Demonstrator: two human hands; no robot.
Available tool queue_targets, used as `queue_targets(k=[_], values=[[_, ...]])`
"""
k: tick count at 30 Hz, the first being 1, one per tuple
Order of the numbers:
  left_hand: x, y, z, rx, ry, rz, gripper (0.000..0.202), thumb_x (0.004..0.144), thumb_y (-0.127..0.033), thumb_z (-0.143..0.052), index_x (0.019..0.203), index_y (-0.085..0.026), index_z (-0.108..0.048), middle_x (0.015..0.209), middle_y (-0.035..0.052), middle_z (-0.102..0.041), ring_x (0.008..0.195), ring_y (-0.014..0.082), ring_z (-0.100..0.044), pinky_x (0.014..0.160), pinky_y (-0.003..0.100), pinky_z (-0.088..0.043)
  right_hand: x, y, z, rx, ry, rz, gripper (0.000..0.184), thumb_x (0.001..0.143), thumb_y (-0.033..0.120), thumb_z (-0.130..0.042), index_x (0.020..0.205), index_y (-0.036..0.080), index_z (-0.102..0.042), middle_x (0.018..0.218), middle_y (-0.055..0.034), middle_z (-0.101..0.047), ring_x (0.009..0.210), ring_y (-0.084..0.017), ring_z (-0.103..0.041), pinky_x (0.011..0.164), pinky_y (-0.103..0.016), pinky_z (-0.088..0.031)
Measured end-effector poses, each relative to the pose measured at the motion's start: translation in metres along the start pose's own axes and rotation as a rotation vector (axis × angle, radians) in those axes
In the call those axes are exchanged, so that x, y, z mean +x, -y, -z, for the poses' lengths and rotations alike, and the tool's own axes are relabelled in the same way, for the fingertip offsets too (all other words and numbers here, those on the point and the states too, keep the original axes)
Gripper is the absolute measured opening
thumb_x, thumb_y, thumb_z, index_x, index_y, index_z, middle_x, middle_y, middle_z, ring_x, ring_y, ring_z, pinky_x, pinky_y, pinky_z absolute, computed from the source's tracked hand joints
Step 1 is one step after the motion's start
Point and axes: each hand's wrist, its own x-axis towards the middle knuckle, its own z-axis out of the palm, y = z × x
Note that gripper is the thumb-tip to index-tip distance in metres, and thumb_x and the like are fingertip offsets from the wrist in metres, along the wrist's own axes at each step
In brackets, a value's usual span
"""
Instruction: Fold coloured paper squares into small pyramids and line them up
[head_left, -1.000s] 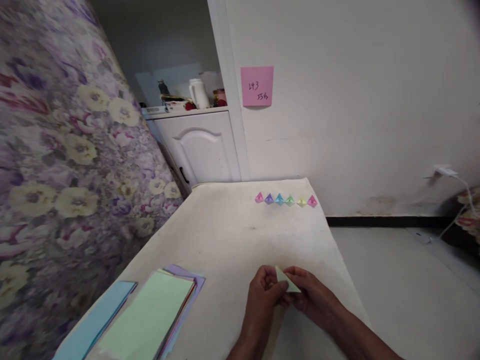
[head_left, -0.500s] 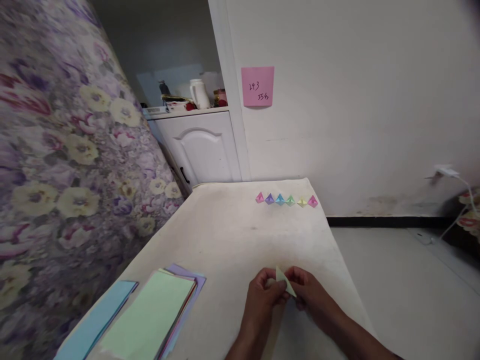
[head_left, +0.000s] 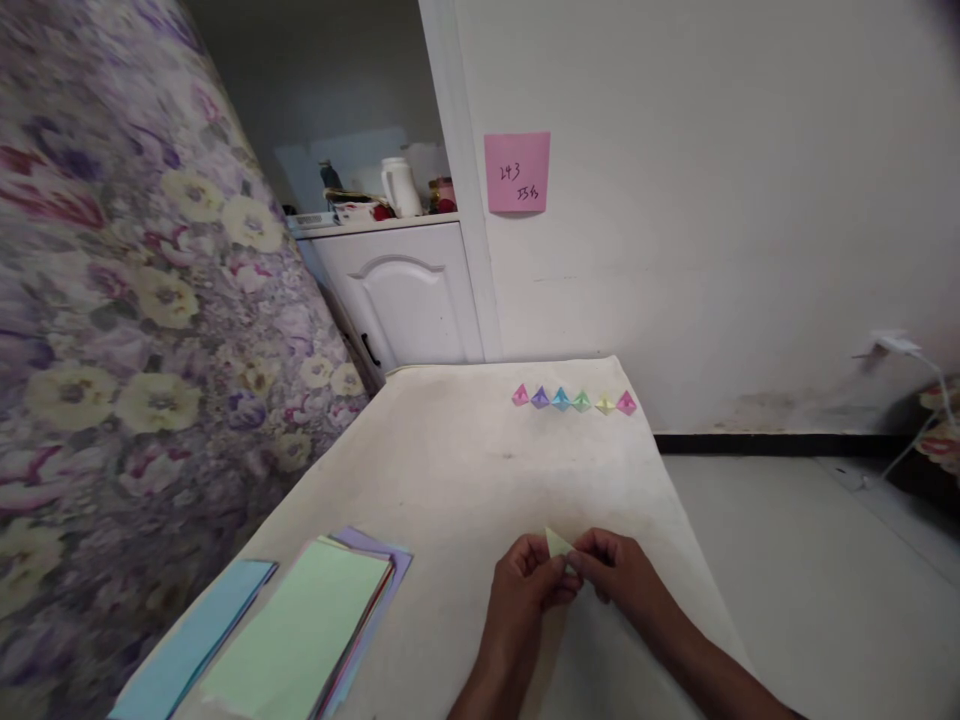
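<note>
My left hand (head_left: 525,585) and my right hand (head_left: 619,575) meet just above the near part of the white table (head_left: 450,470). Both pinch a small pale green folded paper (head_left: 559,543), and only its pointed tip shows between the fingertips. At the table's far edge lies a row of several small folded paper shapes (head_left: 574,401) in pink, purple, blue, green and yellow. A stack of coloured paper sheets (head_left: 300,630), light green on top, rests at the near left, with a blue sheet (head_left: 191,645) beside it.
A floral-patterned mattress or cloth (head_left: 135,340) rises along the table's left side. A pink sticky note (head_left: 517,172) hangs on the wall behind. A white cabinet (head_left: 397,290) with a jug and clutter stands in the back. Bare floor (head_left: 810,570) lies to the right.
My fingers have closed further over the green paper, so less of it shows than a second ago. Both hands stay in about the same spot.
</note>
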Motion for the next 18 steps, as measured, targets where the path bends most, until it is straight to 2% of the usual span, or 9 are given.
queue_targets(k=[6,12,15,18], values=[[0.002,-0.003,0.001,0.038,-0.026,0.020,0.024,0.064,-0.026,-0.071,0.065,-0.015,-0.050,0.057,0.0015,-0.063,0.055,0.0137,-0.062,0.054,0.023,-0.046,0.000,0.002,0.000,-0.137,-0.055,0.066,0.018,0.073,0.029,-0.057,0.062,0.015,-0.055,0.054,0.0030,-0.049,0.051,-0.010,-0.043,0.048,-0.021,-0.033],[0.001,-0.002,0.002,0.072,-0.004,0.017,0.019,0.066,-0.027,-0.069,0.068,-0.012,-0.057,0.063,0.0044,-0.066,0.059,0.0127,-0.061,0.058,0.022,-0.047,-0.009,0.009,-0.001,-0.341,-0.151,0.186,0.011,0.075,0.026,-0.054,0.068,0.018,-0.054,0.058,0.0027,-0.051,0.055,-0.012,-0.046,0.052,-0.022,-0.035],[-0.001,-0.006,0.000,0.083,-0.034,0.005,0.018,0.064,-0.025,-0.070,0.065,-0.012,-0.058,0.062,0.0033,-0.065,0.059,0.0126,-0.061,0.059,0.023,-0.047,-0.013,0.010,-0.001,-0.409,-0.226,0.294,0.004,0.075,0.022,-0.054,0.077,0.019,-0.055,0.068,0.0015,-0.052,0.055,-0.012,-0.045,0.053,-0.023,-0.036],[-0.002,-0.008,-0.003,0.086,-0.070,-0.008,0.017,0.062,-0.024,-0.071,0.064,-0.013,-0.058,0.062,0.0023,-0.065,0.060,0.0124,-0.060,0.062,0.023,-0.048,-0.014,0.012,-0.001,-0.455,-0.255,0.423,0.007,0.075,0.018,-0.053,0.080,0.020,-0.056,0.079,-0.0011,-0.052,0.062,-0.013,-0.047,0.058,-0.024,-0.038]])
